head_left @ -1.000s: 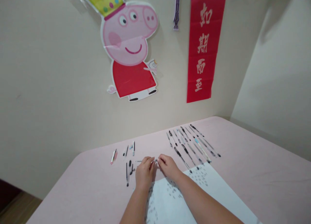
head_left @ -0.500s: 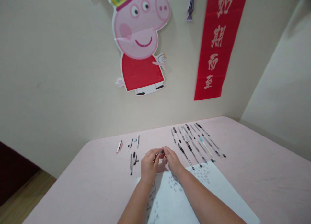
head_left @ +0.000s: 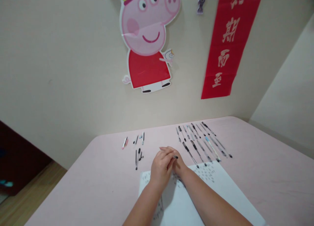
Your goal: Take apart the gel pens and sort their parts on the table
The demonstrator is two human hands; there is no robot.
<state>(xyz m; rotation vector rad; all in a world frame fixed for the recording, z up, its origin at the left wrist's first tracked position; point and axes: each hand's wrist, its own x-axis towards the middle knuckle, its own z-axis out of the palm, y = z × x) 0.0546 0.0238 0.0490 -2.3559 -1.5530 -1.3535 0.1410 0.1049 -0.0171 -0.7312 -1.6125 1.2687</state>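
My left hand (head_left: 160, 165) and my right hand (head_left: 178, 163) are clasped together above the top edge of a white sheet of paper (head_left: 183, 206) marked with dark characters. The left fingers are closed over the right hand. A short black end of a pen (head_left: 175, 157) pokes out between them; the rest is hidden by the fingers. Right-hand fingers are bent behind the left ones, partly covered. To the left lie pen parts, among them a dark refill (head_left: 136, 159) and a black cap (head_left: 139, 150).
Several pens (head_left: 201, 152) lie in two rows on the pink tabletop (head_left: 98, 180) at the right. A pink-and-white pen (head_left: 124, 143) and small parts lie at the back left. Behind the table, the wall carries a cartoon pig cutout (head_left: 149, 69) and a red banner (head_left: 228, 56).
My hands have drawn closer together, with the left now folded over the right. The black end shows on the right side of the left fingers. The view has shifted slightly left.
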